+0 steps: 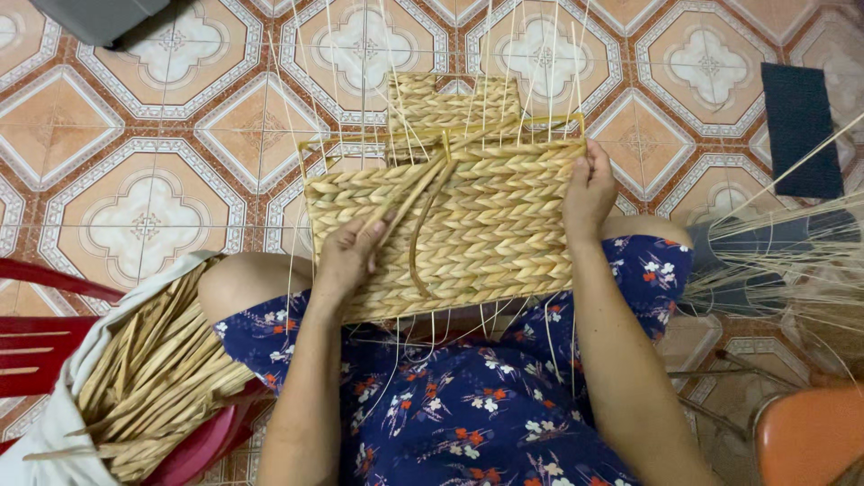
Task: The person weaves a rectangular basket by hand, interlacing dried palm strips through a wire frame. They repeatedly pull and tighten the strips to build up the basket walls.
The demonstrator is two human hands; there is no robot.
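While L hand (346,256) pinches strands (416,193), R hand (589,189) steadies basket (486,225).

Lap (468,414): covered by a dark blue flowered dress; the woven panel (468,225) rested on it, leaning up over the knees.
Floor (144,144): tiled in orange and white with a flower-like pattern.
On the floor, top left: a grey object (94,16), only partly in view.
On the floor, right: a dark mat (799,126), and nearer, a bundle of thin pale canes (792,270) fanning out.
Red chair (36,346): at the left, carrying a white sack (54,423) full of tan straw strips (157,378).
Orange seat (810,436): bottom right corner.
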